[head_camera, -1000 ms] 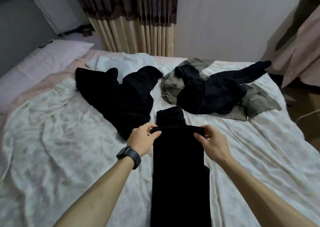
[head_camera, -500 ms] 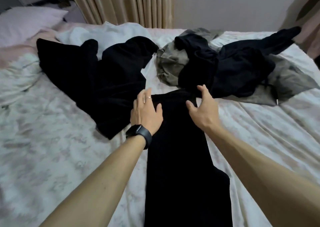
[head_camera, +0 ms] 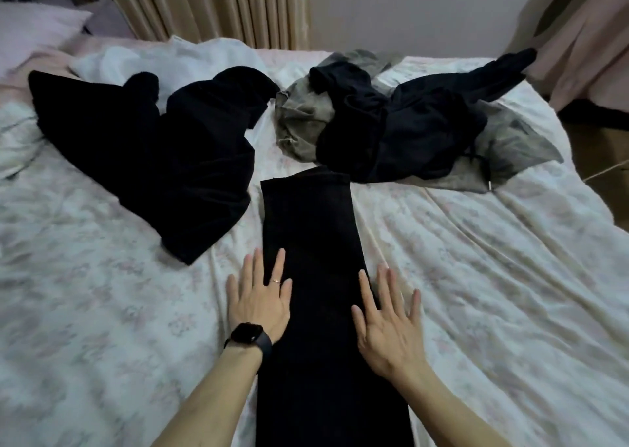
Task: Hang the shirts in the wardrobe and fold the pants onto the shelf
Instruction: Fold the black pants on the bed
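Note:
Black pants point(head_camera: 316, 249) lie lengthwise down the middle of the bed as one narrow strip, their far end near the clothes piles. My left hand point(head_camera: 260, 298), with a ring and a black watch at the wrist, presses flat with straight fingers on the strip's left edge. On the right edge my right hand point(head_camera: 386, 320) lies flat the same way, fingers spread. A crumpled black garment point(head_camera: 170, 153) sits to the left. A dark navy garment point(head_camera: 408, 123) lies on a grey-green one point(head_camera: 303, 119) at the back right.
The bed point(head_camera: 476, 293) has a pale floral sheet. A white cloth point(head_camera: 163, 58) and a pink pillow point(head_camera: 30, 34) lie at the back left. Beige curtains point(head_camera: 221, 7) hang behind. A pink hanging fabric point(head_camera: 585, 38) is at the right.
Both hands let go of the pants' far end, then slid back toward me along the two edges, fingers now flat. The pants lie stretched out straight.

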Demonstrator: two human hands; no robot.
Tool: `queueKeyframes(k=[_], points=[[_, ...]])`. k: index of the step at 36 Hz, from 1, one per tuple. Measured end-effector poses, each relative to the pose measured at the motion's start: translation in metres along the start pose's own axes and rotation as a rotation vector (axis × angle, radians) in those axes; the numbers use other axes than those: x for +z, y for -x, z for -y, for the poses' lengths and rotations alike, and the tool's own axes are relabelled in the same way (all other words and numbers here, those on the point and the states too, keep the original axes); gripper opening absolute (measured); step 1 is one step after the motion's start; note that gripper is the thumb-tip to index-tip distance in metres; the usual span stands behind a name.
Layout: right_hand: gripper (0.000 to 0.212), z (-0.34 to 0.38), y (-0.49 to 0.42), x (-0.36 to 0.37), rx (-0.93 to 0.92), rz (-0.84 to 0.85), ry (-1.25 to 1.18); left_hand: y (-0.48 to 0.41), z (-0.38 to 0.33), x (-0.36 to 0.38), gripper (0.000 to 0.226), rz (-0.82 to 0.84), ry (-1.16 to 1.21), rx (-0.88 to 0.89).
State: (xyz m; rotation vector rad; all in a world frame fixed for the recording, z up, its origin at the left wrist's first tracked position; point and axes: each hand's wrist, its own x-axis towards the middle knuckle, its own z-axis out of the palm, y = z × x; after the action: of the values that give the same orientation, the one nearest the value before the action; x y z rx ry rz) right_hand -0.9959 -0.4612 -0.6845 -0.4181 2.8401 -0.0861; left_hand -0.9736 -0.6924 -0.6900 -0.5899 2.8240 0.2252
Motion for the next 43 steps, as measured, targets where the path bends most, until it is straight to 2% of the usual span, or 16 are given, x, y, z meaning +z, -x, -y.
queueKeyframes(k=[2, 5, 9, 13, 17, 20, 22, 24, 26, 31, 35, 39, 43], points=[[0.064, 0.008, 0.024, -0.001, -0.017, -0.071, -0.031, 0.022, -0.009, 0.000, 0.059, 0.006, 0.023, 0.014], [0.064, 0.020, 0.077, 0.008, -0.147, -0.110, -0.069, 0.076, -0.022, 0.008, 0.059, 0.012, 0.049, 0.042], [0.060, 0.031, 0.144, 0.027, -0.183, -0.042, -0.087, 0.157, -0.029, 0.026, 0.060, 0.023, 0.086, 0.117], [0.061, 0.012, 0.191, 0.038, -0.107, 0.042, -0.042, 0.209, -0.011, 0.036, 0.059, 0.063, 0.040, 0.147], [0.063, 0.008, 0.217, 0.032, 0.010, 0.060, -0.076, 0.233, 0.003, 0.034, 0.058, 0.104, 0.036, 0.040], [0.067, 0.018, 0.223, 0.018, 0.205, 0.047, -0.213, 0.238, -0.011, 0.025, 0.058, 0.135, 0.070, -0.097], [0.070, 0.020, 0.221, 0.009, 0.326, 0.064, -0.340, 0.238, -0.022, 0.018, 0.064, 0.158, 0.169, -0.253], [0.062, 0.017, 0.219, 0.002, 0.412, 0.104, -0.484, 0.239, -0.029, 0.011, 0.068, 0.205, 0.337, -0.436], [0.052, 0.010, 0.217, -0.002, 0.453, 0.125, -0.569, 0.240, -0.028, 0.007, 0.069, 0.294, 0.456, -0.544], [0.050, -0.008, 0.206, -0.006, 0.438, 0.314, -0.597, 0.241, -0.007, -0.010, 0.054, 0.406, 0.727, -0.577], [0.039, -0.017, 0.194, -0.015, 0.405, 0.487, -0.600, 0.245, 0.003, -0.020, 0.056, 0.485, 0.728, -0.544], [0.030, -0.025, 0.194, -0.031, 0.408, 0.454, -0.557, 0.252, -0.001, -0.037, 0.049, 0.461, 0.698, -0.490], [0.037, -0.025, 0.206, -0.058, 0.420, 0.387, -0.683, 0.259, -0.007, -0.064, 0.054, 0.449, 0.625, -0.452]])
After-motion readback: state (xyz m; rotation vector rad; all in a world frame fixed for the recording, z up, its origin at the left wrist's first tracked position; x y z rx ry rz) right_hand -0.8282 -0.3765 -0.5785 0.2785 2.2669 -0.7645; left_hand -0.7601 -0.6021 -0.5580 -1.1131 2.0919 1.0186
